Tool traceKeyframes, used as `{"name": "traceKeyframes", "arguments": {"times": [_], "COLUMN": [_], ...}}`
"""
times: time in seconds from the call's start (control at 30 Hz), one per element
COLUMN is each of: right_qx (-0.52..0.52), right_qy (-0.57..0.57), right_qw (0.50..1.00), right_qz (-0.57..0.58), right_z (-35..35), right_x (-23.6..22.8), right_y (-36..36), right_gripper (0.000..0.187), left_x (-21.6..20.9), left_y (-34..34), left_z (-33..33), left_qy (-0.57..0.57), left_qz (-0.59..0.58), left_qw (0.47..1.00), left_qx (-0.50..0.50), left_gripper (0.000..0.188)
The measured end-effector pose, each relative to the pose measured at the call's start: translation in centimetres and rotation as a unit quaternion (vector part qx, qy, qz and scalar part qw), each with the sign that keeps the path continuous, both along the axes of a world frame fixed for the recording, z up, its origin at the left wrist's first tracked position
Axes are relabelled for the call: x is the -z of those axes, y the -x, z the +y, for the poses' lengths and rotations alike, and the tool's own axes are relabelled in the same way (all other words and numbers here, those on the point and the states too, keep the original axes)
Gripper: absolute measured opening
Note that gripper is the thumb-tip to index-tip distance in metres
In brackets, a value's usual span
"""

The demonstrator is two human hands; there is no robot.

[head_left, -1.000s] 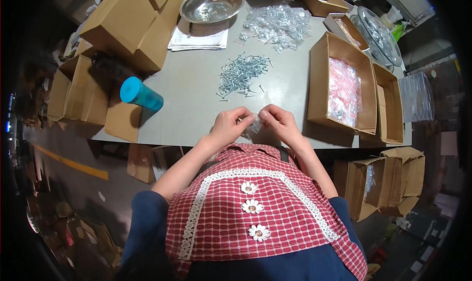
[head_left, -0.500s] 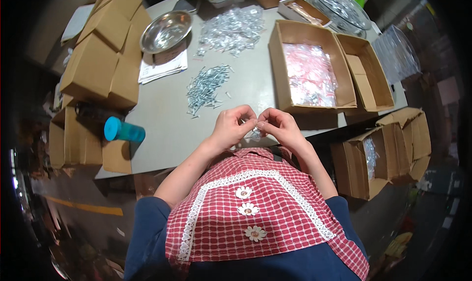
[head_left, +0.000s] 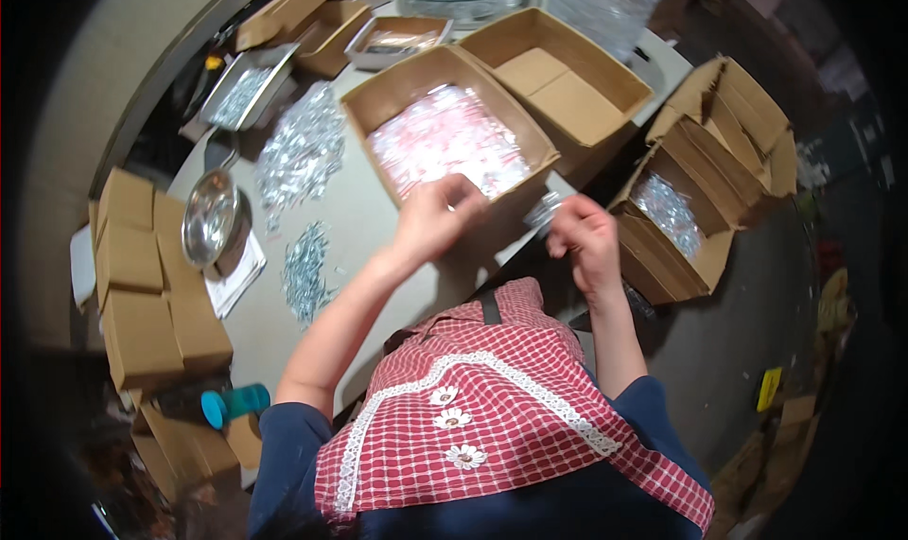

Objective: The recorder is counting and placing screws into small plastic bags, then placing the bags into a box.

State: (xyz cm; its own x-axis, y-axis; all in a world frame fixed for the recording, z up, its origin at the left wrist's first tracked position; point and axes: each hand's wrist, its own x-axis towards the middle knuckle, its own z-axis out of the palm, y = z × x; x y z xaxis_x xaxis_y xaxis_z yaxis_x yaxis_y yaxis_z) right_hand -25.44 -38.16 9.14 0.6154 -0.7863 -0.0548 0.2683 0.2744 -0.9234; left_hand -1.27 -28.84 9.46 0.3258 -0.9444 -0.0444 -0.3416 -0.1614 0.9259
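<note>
Off the counter's near edge, R hand (head_left: 584, 242): fingers curled, small clear plastic bag (head_left: 542, 211) at their tips, prob. kept clear of the edge; blur, can't tell if gripped. L hand (head_left: 440, 217) is at the near rim of an open brown cardboard box (head_left: 511, 119) of pink-and-white plastic packets (head_left: 445, 143), fingers half-bent; can't tell if holding anything. Box is near the edge, prob. for short reach. Farther L, loose silvery screws (head_left: 307, 270) heaped apart from glossy clear plastic bags (head_left: 301, 148), prob. to avoid mixing.

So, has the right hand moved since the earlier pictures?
Yes, rightward: the right hand is now nearer the open carton just off the table, on its right side.
</note>
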Motion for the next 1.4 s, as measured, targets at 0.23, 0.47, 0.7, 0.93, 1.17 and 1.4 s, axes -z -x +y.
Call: {"name": "traceKeyframes", "arguments": {"times": [0.23, 0.47, 0.7, 0.93, 1.17, 1.4], "right_qx": [0.251, 0.139, 0.083, -0.078, -0.245, -0.356], "right_qy": [0.026, -0.006, 0.434, 0.469, 0.254, 0.187], "right_qw": [0.968, 0.988, 0.877, 0.856, 0.921, 0.901], "right_qz": [0.006, 0.071, 0.186, 0.205, 0.164, 0.164], "right_z": [-3.4, -2.2, -2.6, 0.0, 4.5, 8.8], "right_x": [0.9, 3.7, -1.9, -4.2, -1.9, -1.7], "right_y": [6.1, 4.1, -3.8, -10.3, -13.2, -16.0], "right_gripper": [0.017, 0.014, 0.019, 0.016, 0.018, 0.016], "left_x": [6.6, 5.0, -0.3, -4.8, -4.1, -2.6], "left_y": [-3.6, -4.9, -4.3, -3.0, -3.8, -4.1], "left_z": [-9.2, -10.2, -4.0, 3.0, 10.9, 17.8], "left_qy": [-0.129, -0.091, 0.029, 0.103, 0.113, -0.004], "left_qz": [-0.401, -0.337, -0.194, -0.226, -0.227, -0.116], "left_qw": [0.895, 0.917, 0.976, 0.969, 0.959, 0.978], "left_qx": [0.147, 0.192, 0.094, -0.006, -0.127, -0.172], "left_gripper": [0.058, 0.024, 0.019, 0.012, 0.010, 0.015]}}
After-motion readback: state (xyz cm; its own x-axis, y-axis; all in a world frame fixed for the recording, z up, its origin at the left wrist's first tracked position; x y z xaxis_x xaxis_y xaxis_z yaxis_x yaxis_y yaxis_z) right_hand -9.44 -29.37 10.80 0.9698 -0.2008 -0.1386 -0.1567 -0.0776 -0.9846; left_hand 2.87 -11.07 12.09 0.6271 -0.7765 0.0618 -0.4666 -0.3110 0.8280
